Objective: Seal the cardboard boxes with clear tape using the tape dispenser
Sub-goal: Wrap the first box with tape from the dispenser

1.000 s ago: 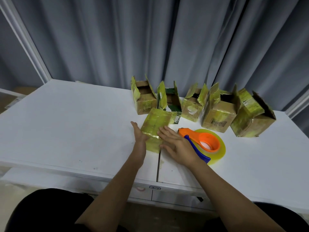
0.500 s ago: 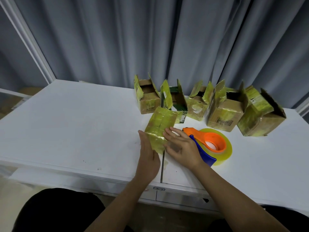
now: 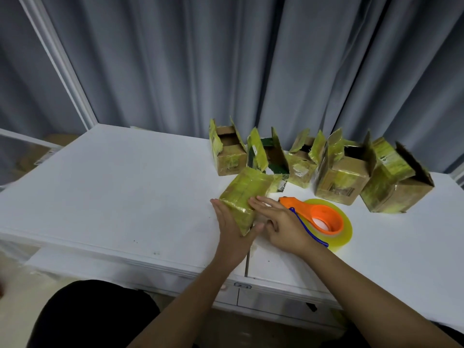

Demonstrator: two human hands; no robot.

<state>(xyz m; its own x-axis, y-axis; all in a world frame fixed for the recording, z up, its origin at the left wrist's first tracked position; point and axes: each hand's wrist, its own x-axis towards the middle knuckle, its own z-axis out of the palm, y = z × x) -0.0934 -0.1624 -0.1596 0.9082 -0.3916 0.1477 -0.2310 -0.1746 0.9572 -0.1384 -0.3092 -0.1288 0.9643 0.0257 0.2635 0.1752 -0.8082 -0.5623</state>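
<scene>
A small closed cardboard box (image 3: 244, 194), wrapped in yellowish tape, lies on the white table (image 3: 125, 197) near the middle. My left hand (image 3: 232, 227) presses flat against the box's left and near side, thumb under its near corner. My right hand (image 3: 278, 222) rests on the box's right side, fingers extended over its top edge. The orange and blue tape dispenser (image 3: 319, 217), holding a yellowish clear roll, lies flat on the table just right of my right hand. Nothing holds it.
Several open cardboard boxes (image 3: 336, 177) with raised flaps stand in a row at the back of the table, before a grey curtain (image 3: 251, 59). A seam (image 3: 247, 264) runs to the table's front edge. My dark-clad knees show below.
My left hand slid along the box's left side toward its near end, the thumb now at the near corner. My right hand stays against the box. The camera view shifted slightly.
</scene>
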